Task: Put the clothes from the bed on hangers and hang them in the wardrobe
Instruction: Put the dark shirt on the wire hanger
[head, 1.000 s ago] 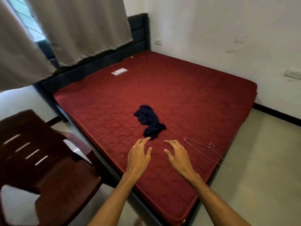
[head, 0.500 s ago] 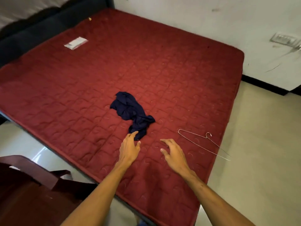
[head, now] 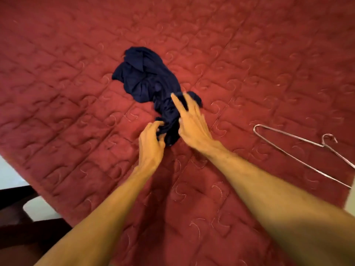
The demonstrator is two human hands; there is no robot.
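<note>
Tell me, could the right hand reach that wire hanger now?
Probably yes. The wire hanger lies on the mattress to the right of the right hand, nothing between them, and that hand's straight fingers grip nothing.

garment [head: 148, 81] on mattress [head: 249, 54] | hanger [head: 299, 150] on mattress, 4 o'clock of garment, well apart | left hand [head: 151, 144] at garment's 6 o'clock | right hand [head: 192, 125] 5 o'clock
</note>
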